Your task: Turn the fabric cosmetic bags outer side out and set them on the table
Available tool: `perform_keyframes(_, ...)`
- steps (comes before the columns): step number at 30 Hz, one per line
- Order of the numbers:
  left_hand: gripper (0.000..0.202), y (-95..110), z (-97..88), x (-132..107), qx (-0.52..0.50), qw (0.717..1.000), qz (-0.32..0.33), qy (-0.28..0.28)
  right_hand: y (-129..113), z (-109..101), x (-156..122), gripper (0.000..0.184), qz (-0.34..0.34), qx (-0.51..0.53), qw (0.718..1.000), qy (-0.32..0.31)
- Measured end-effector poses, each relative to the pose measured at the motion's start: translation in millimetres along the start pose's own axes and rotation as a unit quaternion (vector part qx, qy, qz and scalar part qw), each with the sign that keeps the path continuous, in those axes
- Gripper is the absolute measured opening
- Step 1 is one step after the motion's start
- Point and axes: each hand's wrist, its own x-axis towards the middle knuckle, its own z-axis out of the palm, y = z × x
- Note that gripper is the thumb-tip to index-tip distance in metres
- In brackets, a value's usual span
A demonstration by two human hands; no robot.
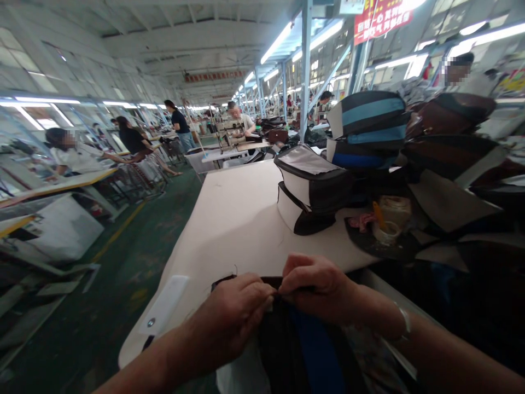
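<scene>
At the near edge of the table lies a black bag piece (281, 345) with a blue stripe (318, 350) and a pale side. My left hand (238, 306) pinches its top edge, fingers pressed together. Close beside it, almost touching, my right hand (314, 284) grips the same dark edge between thumb and bent fingers. The fingertips hide exactly what is pinched there. A dark scrap of the edge (221, 282) shows behind the left hand.
The pale table (241, 202) stretches ahead. Stacked grey-and-black bags (309, 189) stand on it, with blue-striped bags (369, 128) behind. A small glue pot (386, 233) sits at right. A white strip (166, 303) lies at left. Several people work beyond the green aisle (139, 241).
</scene>
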Motion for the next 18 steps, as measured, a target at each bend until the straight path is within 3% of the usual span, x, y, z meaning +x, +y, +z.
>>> perform_keyframes(5,0.052,3.3,-12.4,8.1,-0.237,0.955,-0.168,-0.051,-6.6,-1.5,-1.7,0.021,-0.056,-0.085,0.993,-0.067)
perform_keyframes(9,0.049,0.8,-12.1,15.4,-0.299,0.921,-0.197,-0.151,-12.8,1.3,-4.8,0.023,-0.078,-0.173,0.977,-0.094)
perform_keyframes(12,0.043,4.1,-10.8,15.5,-0.314,0.914,-0.195,-0.167,-20.4,2.9,-5.5,0.02,-0.091,-0.137,0.984,-0.061)
perform_keyframes(15,0.029,15.7,-12.7,14.6,-0.294,0.926,-0.189,-0.142,-29.0,-2.4,-0.3,0.014,0.005,0.026,1.0,-0.008)
perform_keyframes(18,0.016,31.1,-17.0,17.1,-0.236,0.951,-0.184,-0.082,-34.1,-17.9,13.1,0.03,0.151,0.076,0.984,-0.047)
